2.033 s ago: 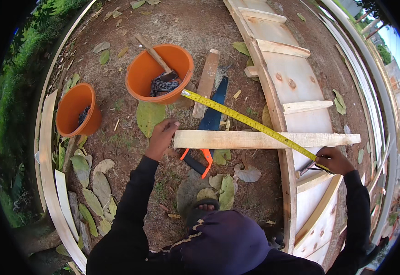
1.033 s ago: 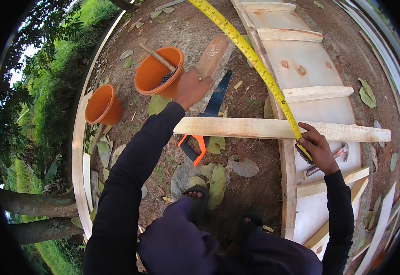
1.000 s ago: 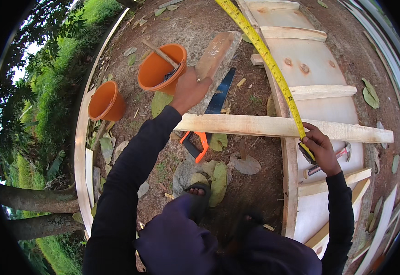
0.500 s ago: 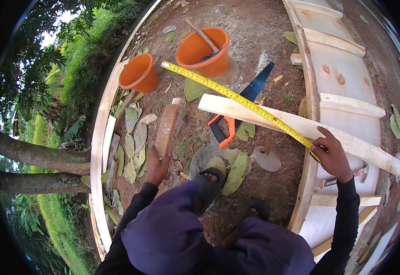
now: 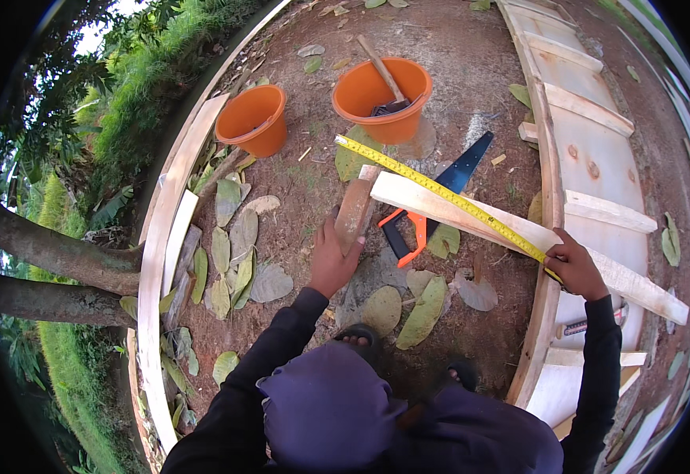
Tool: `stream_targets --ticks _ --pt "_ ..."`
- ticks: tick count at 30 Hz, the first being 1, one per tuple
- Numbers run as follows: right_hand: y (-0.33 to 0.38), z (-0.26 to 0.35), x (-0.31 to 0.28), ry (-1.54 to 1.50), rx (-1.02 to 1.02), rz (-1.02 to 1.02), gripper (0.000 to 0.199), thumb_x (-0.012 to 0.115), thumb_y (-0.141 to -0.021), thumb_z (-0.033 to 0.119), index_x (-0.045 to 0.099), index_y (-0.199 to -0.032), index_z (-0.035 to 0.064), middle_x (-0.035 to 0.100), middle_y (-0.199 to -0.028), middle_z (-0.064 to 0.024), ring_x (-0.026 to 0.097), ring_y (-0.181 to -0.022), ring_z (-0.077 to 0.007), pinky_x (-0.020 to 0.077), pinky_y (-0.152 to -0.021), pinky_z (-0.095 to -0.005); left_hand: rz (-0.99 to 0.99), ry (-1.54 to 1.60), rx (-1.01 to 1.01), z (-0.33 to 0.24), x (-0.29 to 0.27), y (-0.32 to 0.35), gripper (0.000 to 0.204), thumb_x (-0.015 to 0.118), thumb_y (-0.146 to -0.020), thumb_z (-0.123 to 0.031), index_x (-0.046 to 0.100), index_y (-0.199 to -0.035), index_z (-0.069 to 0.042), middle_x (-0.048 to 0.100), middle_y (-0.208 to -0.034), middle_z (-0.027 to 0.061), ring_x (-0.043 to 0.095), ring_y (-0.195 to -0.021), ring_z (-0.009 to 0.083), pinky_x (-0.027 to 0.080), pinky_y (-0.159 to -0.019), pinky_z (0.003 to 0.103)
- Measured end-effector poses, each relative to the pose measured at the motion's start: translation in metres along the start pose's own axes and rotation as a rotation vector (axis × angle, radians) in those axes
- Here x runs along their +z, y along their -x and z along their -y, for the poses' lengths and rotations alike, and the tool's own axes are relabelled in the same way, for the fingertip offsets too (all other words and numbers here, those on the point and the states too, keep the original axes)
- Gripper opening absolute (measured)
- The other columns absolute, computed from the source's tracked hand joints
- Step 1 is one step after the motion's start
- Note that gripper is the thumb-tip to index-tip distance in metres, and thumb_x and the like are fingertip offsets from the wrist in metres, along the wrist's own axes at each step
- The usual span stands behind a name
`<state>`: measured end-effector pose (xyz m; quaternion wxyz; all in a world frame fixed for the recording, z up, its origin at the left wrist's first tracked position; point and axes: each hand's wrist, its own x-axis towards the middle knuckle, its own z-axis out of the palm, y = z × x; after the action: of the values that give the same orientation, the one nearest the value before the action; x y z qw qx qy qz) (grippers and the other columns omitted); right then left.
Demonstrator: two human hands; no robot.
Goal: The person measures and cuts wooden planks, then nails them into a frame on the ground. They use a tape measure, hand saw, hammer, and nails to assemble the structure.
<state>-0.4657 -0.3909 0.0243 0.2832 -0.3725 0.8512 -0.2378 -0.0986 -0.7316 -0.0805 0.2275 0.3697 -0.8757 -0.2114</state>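
Observation:
My left hand (image 5: 335, 259) is closed around a short brown wooden block (image 5: 354, 212), tilted up off the ground near the plank's left end. A paler piece of wood shows just behind the block. My right hand (image 5: 578, 268) grips a tape measure whose yellow blade (image 5: 457, 202) is drawn out to the upper left; its case is mostly hidden by my fingers. Beneath the blade, a long pale plank (image 5: 633, 282) lies across the edge of a wooden frame. A handsaw (image 5: 467, 162) with an orange and black handle rests on the ground, partly under the plank.
Two orange buckets stand beyond: a small one (image 5: 260, 118) and a larger one (image 5: 392, 126) with a wooden-handled tool (image 5: 380, 67) inside. The ribbed wooden frame (image 5: 552, 158) runs along the right, with a hammer (image 5: 586, 324) on it. Long boards (image 5: 155, 300) line the left. Dry leaves (image 5: 422, 312) litter the soil.
My left hand has brought the block rightward and raised it, closer to the plank's end. My right hand keeps hold of the tape measure. The whole view has shifted slightly.

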Motion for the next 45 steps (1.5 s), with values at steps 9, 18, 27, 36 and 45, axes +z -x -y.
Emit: stream_targets --ticks 9,18,27,36,45 --pt "0.008 -0.007 0.020 0.007 -0.077 -0.056 0.022 0.069 -0.089 0.017 0.073 -0.102 -0.0012 0.052 -0.148 -0.0243 0.060 -0.127 -0.0337 0.0499 -0.099 -0.0382 0.125 1.094 -0.679 -0.025 0.040 -0.090 0.040 0.068 -0.099 -0.028 0.060 -0.120 0.005 0.065 -0.104 0.0114 0.068 -0.095 0.0203 0.060 -0.077 0.038" --pt "0.043 0.089 0.018 0.107 -0.032 0.122 0.019 0.071 -0.087 0.014 0.072 -0.096 -0.0023 0.070 -0.103 -0.0144 0.068 -0.087 -0.0243 0.0527 -0.080 -0.0351 0.034 0.779 -0.491 0.053 -0.027 -0.035 0.032 0.073 -0.094 -0.022 0.070 -0.102 0.010 0.070 -0.086 0.0089 0.061 -0.078 0.0127 0.048 -0.069 0.032" --pt "0.016 0.091 -0.002 0.336 0.078 0.383 0.024 0.073 -0.087 0.020 0.076 -0.097 -0.0018 0.073 -0.087 -0.0160 0.071 -0.080 -0.0248 0.0552 -0.075 -0.0365 0.041 1.143 -0.680 0.067 -0.023 -0.014 0.028 0.057 -0.102 -0.018 0.067 -0.119 0.002 0.070 -0.109 0.0084 0.066 -0.097 0.0159 0.054 -0.087 0.033" --pt "-0.001 0.090 0.009 0.332 0.124 0.371 0.023 0.073 -0.086 0.020 0.078 -0.099 0.0016 0.072 -0.080 -0.0133 0.067 -0.063 -0.0203 0.0537 -0.061 -0.0344 -0.109 1.321 -0.693 0.081 -0.029 -0.006 0.030 0.057 -0.103 -0.019 0.064 -0.124 0.002 0.070 -0.114 0.0097 0.068 -0.101 0.0184 0.057 -0.082 0.033" --pt "0.005 0.065 0.008 0.276 0.097 0.312 0.024 0.070 -0.087 0.023 0.077 -0.099 0.0030 0.071 -0.077 -0.0139 0.066 -0.061 -0.0208 0.0530 -0.061 -0.0353 -0.111 1.023 -0.572 0.063 -0.013 -0.014 0.029 0.069 -0.098 -0.018 0.070 -0.116 0.005 0.069 -0.097 0.0025 0.060 -0.081 0.0074 0.049 -0.071 0.023"
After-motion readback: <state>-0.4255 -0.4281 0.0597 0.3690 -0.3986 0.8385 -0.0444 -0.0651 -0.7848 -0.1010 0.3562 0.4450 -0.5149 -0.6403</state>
